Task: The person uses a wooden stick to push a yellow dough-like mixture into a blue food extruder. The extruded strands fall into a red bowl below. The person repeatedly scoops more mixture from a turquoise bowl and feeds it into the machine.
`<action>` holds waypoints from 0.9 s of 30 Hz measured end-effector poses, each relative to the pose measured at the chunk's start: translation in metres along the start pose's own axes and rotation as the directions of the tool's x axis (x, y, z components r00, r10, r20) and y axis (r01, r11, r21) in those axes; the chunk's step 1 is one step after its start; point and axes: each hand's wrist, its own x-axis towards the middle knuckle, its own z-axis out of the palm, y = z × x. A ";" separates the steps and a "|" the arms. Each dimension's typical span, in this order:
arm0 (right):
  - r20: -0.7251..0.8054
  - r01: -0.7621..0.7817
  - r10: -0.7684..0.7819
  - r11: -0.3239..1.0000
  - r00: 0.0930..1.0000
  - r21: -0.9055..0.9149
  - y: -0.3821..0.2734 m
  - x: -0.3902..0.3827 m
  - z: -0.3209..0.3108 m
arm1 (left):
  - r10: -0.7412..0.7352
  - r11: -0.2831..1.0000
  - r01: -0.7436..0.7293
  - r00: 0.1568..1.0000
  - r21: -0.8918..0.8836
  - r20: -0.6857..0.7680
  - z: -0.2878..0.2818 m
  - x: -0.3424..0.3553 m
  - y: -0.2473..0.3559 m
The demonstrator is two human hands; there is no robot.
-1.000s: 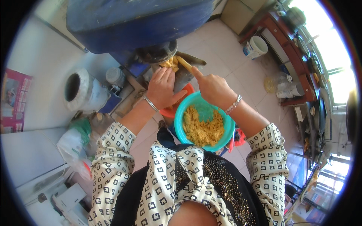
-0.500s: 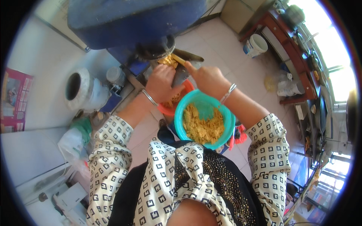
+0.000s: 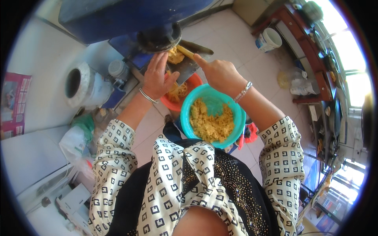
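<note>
Tiled floor, hands (image 3: 157,80) (image 3: 218,72) – blue machine (image 3: 130,19)

Pink-red printed carton (image 3: 13,104) at far left edge; white labelled bucket (image 3: 269,39) on floor, upper right.

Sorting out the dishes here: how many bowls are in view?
2. A teal bowl of yellow crumbly mix sits before the person's chest; an orange bowl lies just beyond it, under the left hand, partly hidden.
</note>
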 end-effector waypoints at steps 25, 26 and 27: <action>-0.013 -0.032 0.034 0.989 0.999 0.142 0.018 -0.037 -0.025 | 0.117 0.941 -0.178 0.969 0.288 0.219 -0.011 0.013 0.020; 0.015 -0.032 0.031 0.993 0.999 0.111 0.014 -0.041 -0.025 | 0.119 0.937 -0.181 0.969 0.299 0.216 -0.011 0.013 0.021; 0.050 -0.044 0.040 0.996 0.998 0.080 0.010 -0.047 -0.023 | 0.109 0.943 -0.173 0.968 0.283 0.226 -0.010 0.014 0.023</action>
